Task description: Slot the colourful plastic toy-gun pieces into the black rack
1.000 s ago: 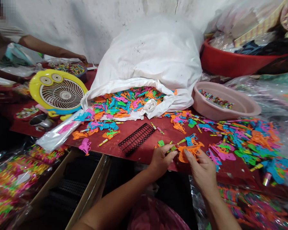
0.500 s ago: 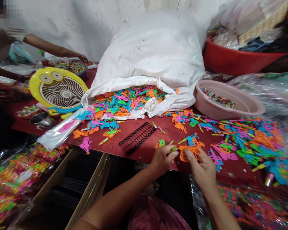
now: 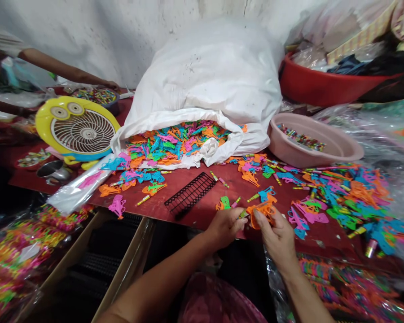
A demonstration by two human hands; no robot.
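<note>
Orange plastic piece [image 3: 261, 215] under right hand [image 3: 276, 237]

This looked like a small home workshop given over to plastic toy piecework. A rough whitewashed wall [image 3: 87, 40] stood behind a red-topped work surface [image 3: 202, 215] strewn with bright plastic toy parts [image 3: 350, 197], and a white sack [image 3: 208, 76] spilled more of them. A pink plastic basin [image 3: 323, 150], a red basin [image 3: 309, 87], a little yellow desk fan [image 3: 77, 130], a cardboard box [image 3: 131, 242] and clear bags of coloured pieces [image 3: 20, 242] crowded around it, while a co-worker's arm [image 3: 63, 67] reached in from the far side.
</note>
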